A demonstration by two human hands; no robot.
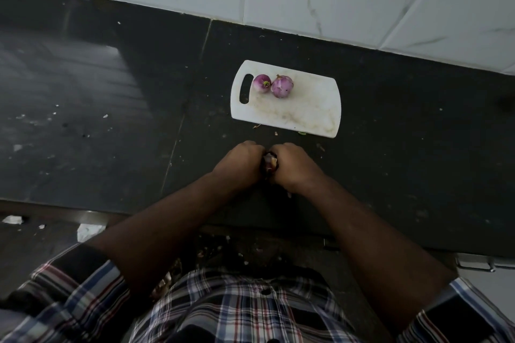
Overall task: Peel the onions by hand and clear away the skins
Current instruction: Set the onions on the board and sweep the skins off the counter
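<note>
I see my left hand (241, 163) and right hand (292, 166) gripping one onion (269, 162) between curled fingers, two peeled onions (273, 84) lying beyond them.

Three onions: two peeled onions (262, 83) (282, 86) on one cutting board (306, 108), one onion in hand (269, 162).

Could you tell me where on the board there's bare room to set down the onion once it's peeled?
The board is bare along its near edge and right end. The far left corner is crowded: two onions sit touching beside the handle slot.
</note>
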